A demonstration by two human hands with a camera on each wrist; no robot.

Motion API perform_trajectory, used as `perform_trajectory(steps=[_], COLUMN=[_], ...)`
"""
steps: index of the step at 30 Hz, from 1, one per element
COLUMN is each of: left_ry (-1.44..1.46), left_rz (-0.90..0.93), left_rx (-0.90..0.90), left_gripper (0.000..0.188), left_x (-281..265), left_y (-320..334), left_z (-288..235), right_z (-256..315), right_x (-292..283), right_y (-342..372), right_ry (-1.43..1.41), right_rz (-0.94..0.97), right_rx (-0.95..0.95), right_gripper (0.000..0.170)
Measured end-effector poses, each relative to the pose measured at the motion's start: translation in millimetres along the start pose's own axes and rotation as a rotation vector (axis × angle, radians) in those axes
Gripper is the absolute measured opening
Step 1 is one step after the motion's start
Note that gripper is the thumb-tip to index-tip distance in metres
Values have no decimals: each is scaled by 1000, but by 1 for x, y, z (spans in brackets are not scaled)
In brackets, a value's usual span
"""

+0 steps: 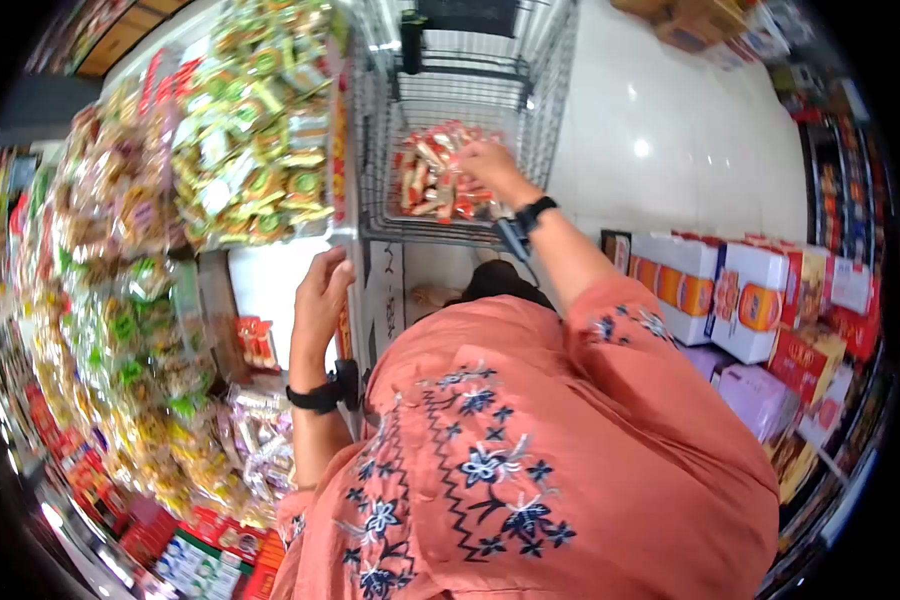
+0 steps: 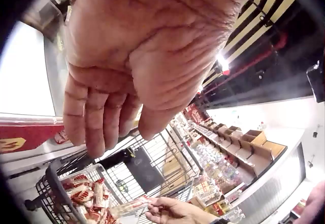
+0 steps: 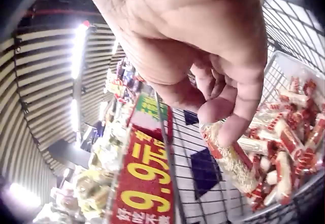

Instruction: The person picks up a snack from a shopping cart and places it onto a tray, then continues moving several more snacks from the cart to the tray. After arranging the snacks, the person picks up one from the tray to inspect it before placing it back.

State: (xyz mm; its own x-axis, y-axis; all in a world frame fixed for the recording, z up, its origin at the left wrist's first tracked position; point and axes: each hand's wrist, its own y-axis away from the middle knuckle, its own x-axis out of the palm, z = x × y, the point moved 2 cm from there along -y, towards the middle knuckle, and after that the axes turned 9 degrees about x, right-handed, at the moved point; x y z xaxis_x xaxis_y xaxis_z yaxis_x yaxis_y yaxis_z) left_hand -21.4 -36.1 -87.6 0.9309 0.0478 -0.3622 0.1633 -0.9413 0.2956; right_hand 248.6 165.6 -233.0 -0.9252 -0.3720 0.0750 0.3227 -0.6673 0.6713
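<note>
My right hand is over the shopping cart, its thumb and fingers pinching one end of a wrapped snack stick. The stick has a pale, grainy body and red wrapper ends, and it slants down over a pile of similar wrapped sticks. A pale tub inside the cart holds that pile. Left of the cart, my left hand hovers beside the display counter with nothing in it. Its fingers hang loosely in the left wrist view.
Green-and-yellow packaged snacks are heaped on the left counter, with bagged goods nearer. A small red packet lies on the white counter surface. A red price sign runs along the counter edge. Boxed goods stand to the right.
</note>
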Motion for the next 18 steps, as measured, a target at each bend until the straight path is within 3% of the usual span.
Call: perform_trajectory(steps=[3,8,12,15,18], left_ry=[164,413,612,681,745], left_rz=[-62,-141,-169,-153,-285], left_rx=[-28,9,28,68,101], left_gripper=[35,42,49,50,44], left_x=[-9,-22,-28,-33,-41], left_y=[-1,11,28,42,59], left_z=[2,-20,-32,-34,-28], right_z=[47,116,144,150,149], right_x=[6,64,113,151,181], right_y=[36,93,115,120,120], right_ry=[-56,-178,-191,-194,-157], right_rz=[193,441,681,758,798], right_rx=[-65,-3,32,30,37], right_gripper=[22,21,22,23,24])
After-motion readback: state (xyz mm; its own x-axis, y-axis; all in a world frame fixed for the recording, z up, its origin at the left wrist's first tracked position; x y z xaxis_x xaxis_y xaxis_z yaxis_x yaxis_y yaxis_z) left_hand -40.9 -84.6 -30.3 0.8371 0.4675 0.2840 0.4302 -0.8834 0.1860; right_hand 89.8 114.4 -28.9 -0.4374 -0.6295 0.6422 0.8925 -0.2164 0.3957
